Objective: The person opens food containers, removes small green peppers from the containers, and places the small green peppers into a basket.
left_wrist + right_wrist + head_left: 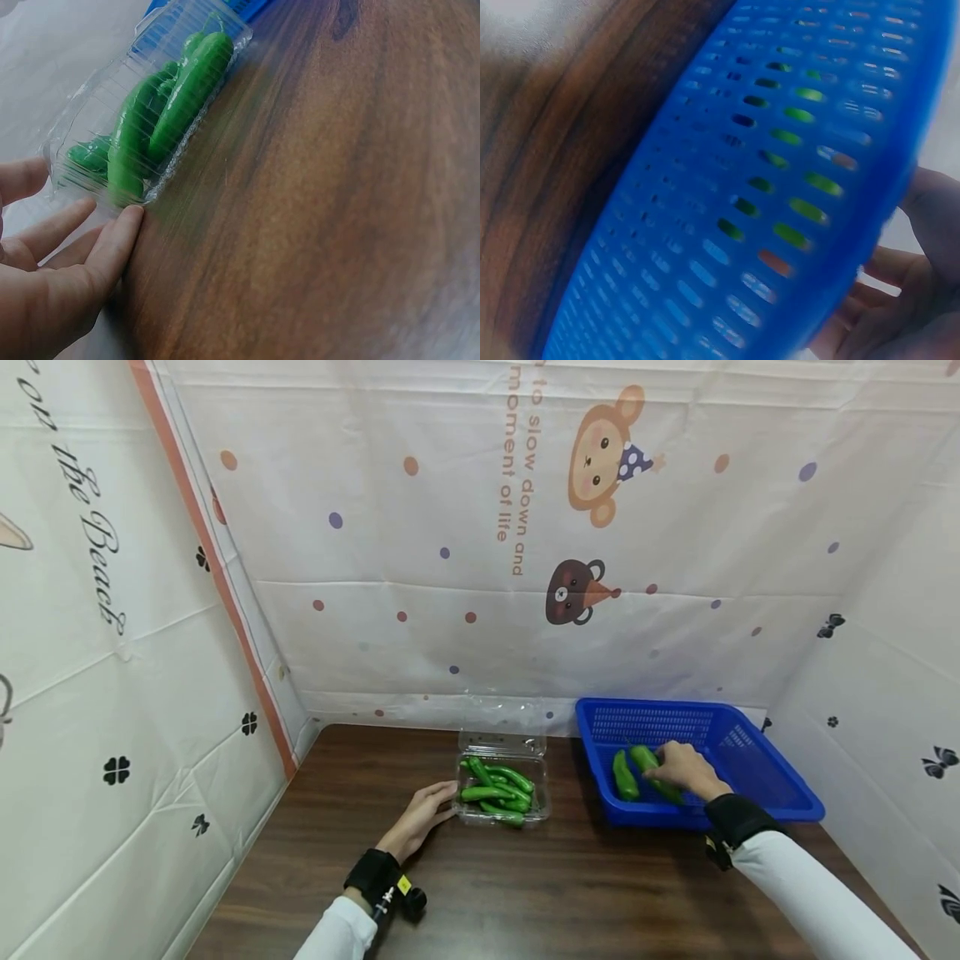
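My left hand (pixel 420 818) lies on the dark wood tabletop (pixel 480 893), its fingers (pixel 105 247) straight and relaxed, the tips touching the near left corner of the clear box (pixel 501 781). The box is a thin, ribbed plastic clamshell with its lid tipped open at the back. In it lie several peppers (pixel 498 789), long, slim, glossy and bright green, piled across one another; in the left wrist view two of them run along the near wall of the box (pixel 150 127).

Just right of the box stands the blue basket (pixel 750 752), a shallow rectangular plastic one with slotted walls. A lone pepper (pixel 624 775) lies near its left wall, short, plump and green. Beside it my right hand (pixel 686 768) is down inside the basket, fingers curled over a second pepper (pixel 654 770), whose green ends show on either side of my hand. The right wrist view shows mostly the slotted basket wall (pixel 765 195), blurred, with green glinting through the slots.

On the cloth backdrop (pixel 420 527), the left panel reads "the Beach" in script. The back panel has vertical orange writing, of which "to slow down and" and "moment of life" can be read.
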